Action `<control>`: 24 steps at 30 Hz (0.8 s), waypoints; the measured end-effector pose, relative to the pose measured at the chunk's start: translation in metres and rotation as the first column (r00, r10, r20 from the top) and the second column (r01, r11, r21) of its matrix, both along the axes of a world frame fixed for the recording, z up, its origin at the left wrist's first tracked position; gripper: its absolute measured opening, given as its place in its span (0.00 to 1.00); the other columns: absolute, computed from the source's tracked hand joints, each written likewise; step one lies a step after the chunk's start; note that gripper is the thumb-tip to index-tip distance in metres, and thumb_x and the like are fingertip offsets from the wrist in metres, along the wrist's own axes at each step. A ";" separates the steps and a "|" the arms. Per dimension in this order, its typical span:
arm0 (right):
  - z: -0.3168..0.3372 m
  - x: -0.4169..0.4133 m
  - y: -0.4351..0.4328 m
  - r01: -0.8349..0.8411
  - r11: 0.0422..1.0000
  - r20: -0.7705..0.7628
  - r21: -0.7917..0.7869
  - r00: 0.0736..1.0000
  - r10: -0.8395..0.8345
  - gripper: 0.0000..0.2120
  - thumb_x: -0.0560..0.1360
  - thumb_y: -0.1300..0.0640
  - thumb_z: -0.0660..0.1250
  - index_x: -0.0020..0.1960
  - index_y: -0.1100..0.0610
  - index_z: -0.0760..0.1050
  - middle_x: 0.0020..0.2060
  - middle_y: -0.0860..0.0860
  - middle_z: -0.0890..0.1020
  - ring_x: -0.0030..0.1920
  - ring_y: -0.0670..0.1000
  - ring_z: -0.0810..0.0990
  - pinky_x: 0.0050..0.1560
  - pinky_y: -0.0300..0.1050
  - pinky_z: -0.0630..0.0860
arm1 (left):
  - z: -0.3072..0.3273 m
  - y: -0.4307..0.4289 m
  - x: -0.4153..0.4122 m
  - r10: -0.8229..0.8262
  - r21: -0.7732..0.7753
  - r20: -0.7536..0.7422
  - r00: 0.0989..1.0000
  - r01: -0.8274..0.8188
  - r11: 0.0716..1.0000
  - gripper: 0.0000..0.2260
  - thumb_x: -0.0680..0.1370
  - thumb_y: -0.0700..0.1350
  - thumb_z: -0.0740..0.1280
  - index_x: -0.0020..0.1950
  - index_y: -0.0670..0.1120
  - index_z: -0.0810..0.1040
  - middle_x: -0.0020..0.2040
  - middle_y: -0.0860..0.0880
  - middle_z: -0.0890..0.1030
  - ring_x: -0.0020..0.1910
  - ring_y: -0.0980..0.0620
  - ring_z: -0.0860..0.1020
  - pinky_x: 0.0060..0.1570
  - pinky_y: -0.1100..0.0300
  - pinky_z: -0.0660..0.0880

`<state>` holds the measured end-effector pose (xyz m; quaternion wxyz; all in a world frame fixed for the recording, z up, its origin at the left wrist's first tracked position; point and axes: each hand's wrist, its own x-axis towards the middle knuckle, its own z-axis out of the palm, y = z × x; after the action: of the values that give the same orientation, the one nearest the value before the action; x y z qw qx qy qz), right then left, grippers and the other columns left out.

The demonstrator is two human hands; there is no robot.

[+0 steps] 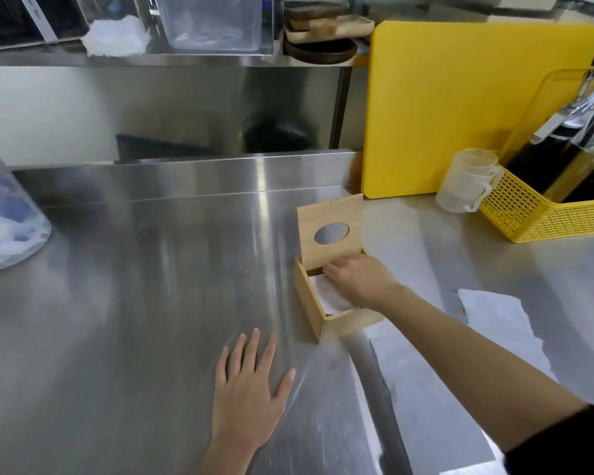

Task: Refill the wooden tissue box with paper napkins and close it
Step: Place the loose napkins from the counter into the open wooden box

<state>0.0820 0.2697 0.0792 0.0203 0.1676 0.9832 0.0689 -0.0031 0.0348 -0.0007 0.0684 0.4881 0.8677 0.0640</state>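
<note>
Soft, easily crumpled paper napkins [326, 293] are pressed by the right hand [357, 279] into the light wooden tissue box [318, 317] at mid-counter, its rigid hinged lid [330, 226] upright, best grasped by its top edge, while the left hand [246, 395] is laid flat, fingers spread, nearby.

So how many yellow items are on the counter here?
2. A yellow cutting board stands upright against the back wall, and a yellow perforated basket sits at the right edge, right of a plastic measuring cup. More may lie outside the frame.

Steel bench [134, 303] carries wooden tissue box [336, 323], yellow basket [535, 217], plastic jug [467, 181], upright cutting board [460, 108], loose napkin [501, 317], left hand [246, 402].
</note>
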 end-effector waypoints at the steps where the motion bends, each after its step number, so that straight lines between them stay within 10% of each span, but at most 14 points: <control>1: 0.001 0.003 -0.002 -0.047 0.996 -0.077 0.081 0.996 0.054 0.06 0.71 0.66 0.64 0.48 0.61 0.76 0.39 0.58 0.82 0.39 0.59 0.79 0.36 0.46 0.70 | 0.000 0.000 0.000 0.001 0.003 -0.001 1.000 -0.001 1.000 0.27 0.74 0.61 0.53 0.66 0.49 0.73 0.66 0.45 0.76 0.66 0.44 0.73 0.66 0.49 0.55; 4: 0.008 0.010 -0.006 -0.134 0.972 -0.306 0.193 0.933 0.189 0.07 0.62 0.68 0.72 0.33 0.59 0.77 0.25 0.54 0.78 0.27 0.56 0.75 0.27 0.41 0.69 | 0.000 0.000 0.000 -0.002 0.011 -0.001 1.000 0.002 1.000 0.27 0.74 0.61 0.53 0.66 0.49 0.73 0.66 0.45 0.76 0.65 0.43 0.73 0.66 0.49 0.56; 6: 0.012 0.010 -0.007 -0.137 0.988 -0.287 -0.066 0.951 0.113 0.06 0.67 0.67 0.69 0.35 0.57 0.76 0.28 0.55 0.77 0.30 0.57 0.74 0.28 0.40 0.66 | 0.000 0.000 0.000 -0.001 0.017 -0.004 1.000 0.001 1.000 0.27 0.74 0.61 0.53 0.66 0.49 0.73 0.66 0.45 0.76 0.66 0.43 0.72 0.66 0.49 0.56; 9: 0.013 0.001 0.002 0.165 0.877 0.109 -0.450 0.986 -0.130 0.07 0.73 0.61 0.64 0.50 0.55 0.75 0.38 0.51 0.76 0.38 0.56 0.78 0.34 0.43 0.68 | 0.000 0.000 0.001 0.002 0.020 -0.004 1.000 -0.002 1.000 0.27 0.74 0.61 0.52 0.67 0.49 0.72 0.67 0.45 0.75 0.67 0.43 0.71 0.66 0.49 0.56; 14: 0.004 -0.011 0.004 0.287 0.826 0.315 -0.485 0.939 -0.140 0.14 0.73 0.60 0.64 0.57 0.54 0.72 0.49 0.53 0.79 0.45 0.55 0.76 0.42 0.44 0.71 | 0.001 0.000 0.001 0.008 0.014 -0.008 1.000 -0.008 1.000 0.27 0.74 0.62 0.52 0.67 0.49 0.72 0.67 0.45 0.74 0.68 0.44 0.70 0.67 0.50 0.54; 24: 0.024 0.027 -0.012 0.172 0.876 -0.078 -0.450 0.970 -0.230 0.08 0.76 0.59 0.61 0.53 0.59 0.75 0.45 0.55 0.80 0.45 0.57 0.76 0.41 0.49 0.72 | -0.003 0.001 0.001 0.007 0.078 -0.047 0.999 -0.003 0.997 0.30 0.74 0.63 0.47 0.70 0.49 0.68 0.70 0.44 0.71 0.70 0.43 0.67 0.69 0.45 0.61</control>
<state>0.1091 0.2577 0.1034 0.0010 0.2640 0.9497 -0.1683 -0.0024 0.0356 -0.0033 0.0285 0.4895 0.8672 0.0864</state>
